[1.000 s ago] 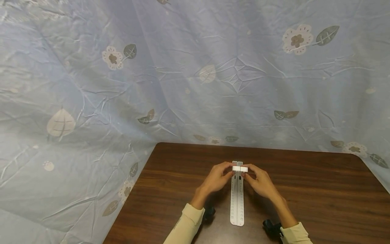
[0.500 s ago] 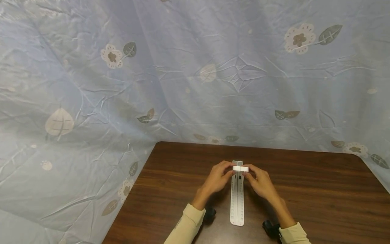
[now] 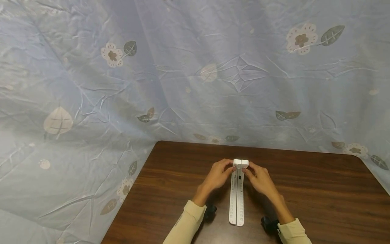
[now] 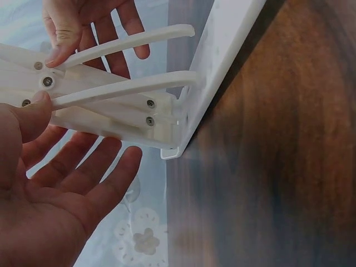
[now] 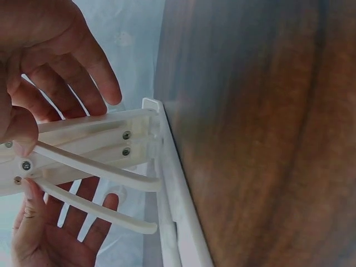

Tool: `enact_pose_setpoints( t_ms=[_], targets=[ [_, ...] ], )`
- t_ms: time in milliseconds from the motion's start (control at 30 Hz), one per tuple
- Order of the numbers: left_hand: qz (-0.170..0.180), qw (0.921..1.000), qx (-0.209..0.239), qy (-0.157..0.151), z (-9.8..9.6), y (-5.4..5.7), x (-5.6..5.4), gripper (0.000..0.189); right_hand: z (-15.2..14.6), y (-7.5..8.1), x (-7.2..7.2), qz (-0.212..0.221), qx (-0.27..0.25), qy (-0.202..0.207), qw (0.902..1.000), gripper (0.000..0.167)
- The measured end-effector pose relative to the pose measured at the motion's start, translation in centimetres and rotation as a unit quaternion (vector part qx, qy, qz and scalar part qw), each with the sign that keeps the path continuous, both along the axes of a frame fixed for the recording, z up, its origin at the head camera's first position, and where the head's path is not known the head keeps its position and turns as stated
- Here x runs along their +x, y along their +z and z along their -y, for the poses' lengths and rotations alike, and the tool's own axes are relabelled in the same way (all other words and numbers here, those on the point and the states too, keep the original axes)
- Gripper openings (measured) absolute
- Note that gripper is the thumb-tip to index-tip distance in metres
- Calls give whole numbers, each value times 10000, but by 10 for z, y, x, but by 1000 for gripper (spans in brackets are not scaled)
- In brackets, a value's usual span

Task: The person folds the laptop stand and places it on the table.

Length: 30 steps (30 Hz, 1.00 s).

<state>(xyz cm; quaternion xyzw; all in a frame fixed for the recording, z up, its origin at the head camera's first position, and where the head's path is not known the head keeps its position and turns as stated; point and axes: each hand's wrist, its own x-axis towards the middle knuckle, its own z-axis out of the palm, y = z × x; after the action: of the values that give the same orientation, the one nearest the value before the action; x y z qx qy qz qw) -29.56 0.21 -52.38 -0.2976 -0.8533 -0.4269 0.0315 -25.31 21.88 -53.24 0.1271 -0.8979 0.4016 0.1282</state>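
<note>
A white folding stand (image 3: 236, 203) made of two long slotted strips lies lengthwise on the table. At its far end a hinged upright panel (image 4: 128, 119) with several screws rises from the strips. Two curved prongs (image 5: 97, 167) jut from the panel toward the base, tips near the strips. My left hand (image 3: 217, 175) pinches the panel's left side, thumb at a prong's root, fingers behind. On the other side my right hand (image 3: 260, 179) pinches it likewise, thumb at the other prong's root. The fingers behind the panel are partly hidden in the head view.
The brown wooden table (image 3: 304, 193) carries the stand. A blue-grey flowered cloth (image 3: 195, 101) hangs behind and to the left of it. Black wrist devices (image 3: 269, 225) sit under both forearms, close to the tabletop.
Both hands have moved slightly up and away with the panel, which now hides the strips' far end. The near ends of the two strips have come slightly out of line.
</note>
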Motion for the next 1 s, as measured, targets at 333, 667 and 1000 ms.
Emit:
enact_pose_setpoints(
  t_ms=[333, 667, 1000],
  targets=[
    [63, 10000, -36, -67, -2, 6, -8, 32, -4, 9, -9, 418, 188, -6, 9989, 37],
    [-49, 10000, -49, -48, -3, 7, -10, 28, -2, 10, -12, 227, 261, 8, 9994, 31],
    [-450, 9987, -214, -59, -3, 7, -11, 22, 0, 11, -11, 382, 256, 56, 9989, 30]
  ],
)
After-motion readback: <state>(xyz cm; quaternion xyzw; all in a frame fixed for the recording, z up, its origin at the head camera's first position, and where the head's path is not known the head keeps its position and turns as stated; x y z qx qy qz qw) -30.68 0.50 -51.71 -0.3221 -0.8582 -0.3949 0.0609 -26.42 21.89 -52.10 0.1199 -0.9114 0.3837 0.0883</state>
